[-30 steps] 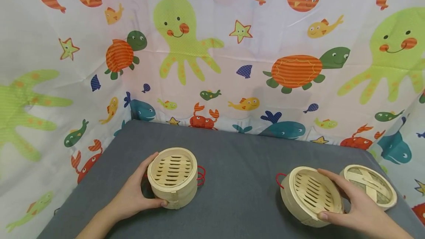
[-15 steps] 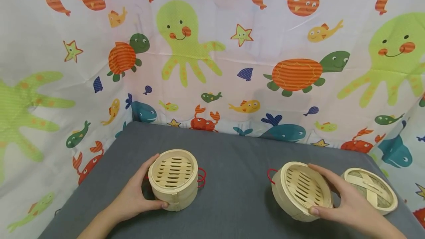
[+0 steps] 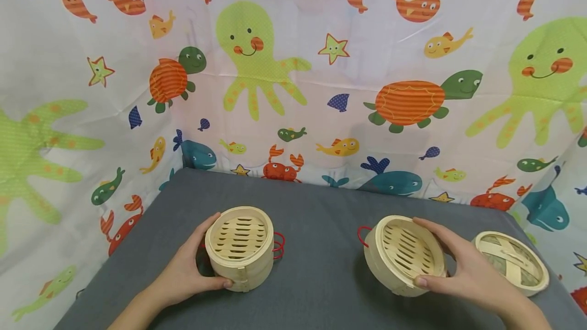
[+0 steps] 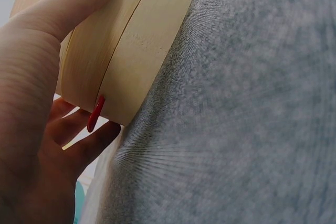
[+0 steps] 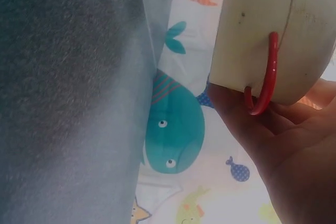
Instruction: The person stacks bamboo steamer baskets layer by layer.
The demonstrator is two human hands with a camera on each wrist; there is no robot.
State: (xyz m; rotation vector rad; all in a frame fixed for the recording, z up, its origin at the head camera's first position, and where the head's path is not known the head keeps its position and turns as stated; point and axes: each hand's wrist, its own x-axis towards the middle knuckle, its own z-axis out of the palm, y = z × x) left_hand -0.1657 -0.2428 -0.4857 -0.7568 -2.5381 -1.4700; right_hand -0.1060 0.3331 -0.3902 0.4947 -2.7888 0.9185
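On the left of the grey table stands a round bamboo steamer (image 3: 239, 248) with a slatted inside and red loop handles on its side. My left hand (image 3: 183, 264) grips it round the near left side, thumb in front. In the left wrist view the steamer (image 4: 142, 40) touches the cloth. My right hand (image 3: 463, 264) holds a second bamboo steamer basket (image 3: 405, 256), tilted and lifted off the table. One red handle (image 5: 269, 77) of that basket shows in the right wrist view. Behind the right hand lies a bamboo steamer lid (image 3: 512, 261) with a crossed strap.
A grey cloth (image 3: 316, 248) covers the table, and a stretch of it lies between the two steamers. White curtain (image 3: 321, 131) printed with sea animals closes off the back and both sides. The lid sits near the table's right edge.
My right hand has carried the tilted steamer basket leftward and a little farther back, away from the lid. My left hand and its steamer have stayed in place; the head view has shifted slightly.
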